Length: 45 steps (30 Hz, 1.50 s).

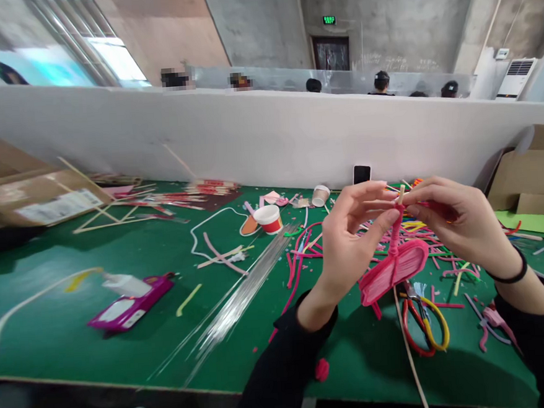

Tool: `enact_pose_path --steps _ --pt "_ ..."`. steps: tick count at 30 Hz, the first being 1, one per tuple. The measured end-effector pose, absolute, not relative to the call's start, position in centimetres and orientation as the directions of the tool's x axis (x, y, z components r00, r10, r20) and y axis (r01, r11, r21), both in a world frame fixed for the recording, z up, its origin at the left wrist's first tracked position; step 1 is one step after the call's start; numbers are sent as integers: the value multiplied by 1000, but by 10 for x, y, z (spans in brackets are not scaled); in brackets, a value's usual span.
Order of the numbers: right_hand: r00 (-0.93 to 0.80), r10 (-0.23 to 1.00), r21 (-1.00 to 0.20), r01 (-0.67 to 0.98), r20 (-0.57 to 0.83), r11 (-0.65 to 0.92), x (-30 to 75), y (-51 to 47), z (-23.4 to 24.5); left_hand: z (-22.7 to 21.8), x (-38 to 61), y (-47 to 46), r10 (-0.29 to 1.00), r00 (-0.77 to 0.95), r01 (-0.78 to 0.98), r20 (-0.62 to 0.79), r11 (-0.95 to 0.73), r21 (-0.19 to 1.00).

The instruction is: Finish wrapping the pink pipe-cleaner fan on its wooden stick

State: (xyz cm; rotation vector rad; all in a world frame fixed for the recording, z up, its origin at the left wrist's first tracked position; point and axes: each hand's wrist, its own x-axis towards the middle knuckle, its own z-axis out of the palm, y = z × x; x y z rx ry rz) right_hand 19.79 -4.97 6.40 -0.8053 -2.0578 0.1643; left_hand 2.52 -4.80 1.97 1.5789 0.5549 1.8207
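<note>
My left hand (353, 235) pinches the upper stem of a pink pipe-cleaner figure (392, 267) with flat looped wings, held above the green table (76, 329). My right hand (459, 222) is closed round the top of the same stem, where a pale wooden stick end (400, 194) pokes up. The stick runs down below the figure toward the table's front edge. Both hands wear black sleeves; a black band circles my right wrist.
Loose pipe cleaners (304, 258) litter the table. Red and yellow pliers (422, 324) lie under the figure. A bundle of thin wires (241, 299), a magenta glue gun (130, 301), a red-and-white cup (268, 218), a phone (362, 174) and cardboard boxes (29, 190) surround them.
</note>
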Motion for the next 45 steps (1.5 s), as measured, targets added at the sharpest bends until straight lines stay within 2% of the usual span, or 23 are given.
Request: enact_pose_path --steps 3,7,10,17,23,28,33,36,39,42,45 --pt "-300 618 -413 528 726 742 196 -54 61 19 26 -43 790 66 -282 610 -571 771" --pt "-268 606 -400 547 749 735 193 -59 56 19 29 -42 827 47 -283 560 -527 801" --pt "-267 607 -402 545 749 735 193 -59 54 20 29 -44 828 45 -298 560 -524 798" --pt "-275 668 -494 496 691 715 195 -60 54 22 27 -48 805 3 -340 593 -557 757" --pt "-309 733 -603 423 606 677 195 -65 59 23 22 -47 785 109 -482 610 -495 723" --pt "-367 742 -663 338 560 668 193 -69 66 24 11 -43 789 207 -527 578 -407 746" --pt "-461 680 -598 335 570 728 193 -72 72 26 6 -39 774 374 -572 512 -242 784" --pt "-477 662 -595 310 577 742 192 -75 73 28 6 -40 780 366 -586 507 -230 777" --pt "-461 672 -576 352 579 738 191 -79 75 28 8 -42 766 372 -599 525 -234 766" --pt "-471 621 -478 398 627 783 191 -78 78 28 9 -43 747 401 -604 531 -221 766" --pt "-501 517 -361 380 694 852 193 -72 79 28 7 -42 754 408 -592 515 -210 778"
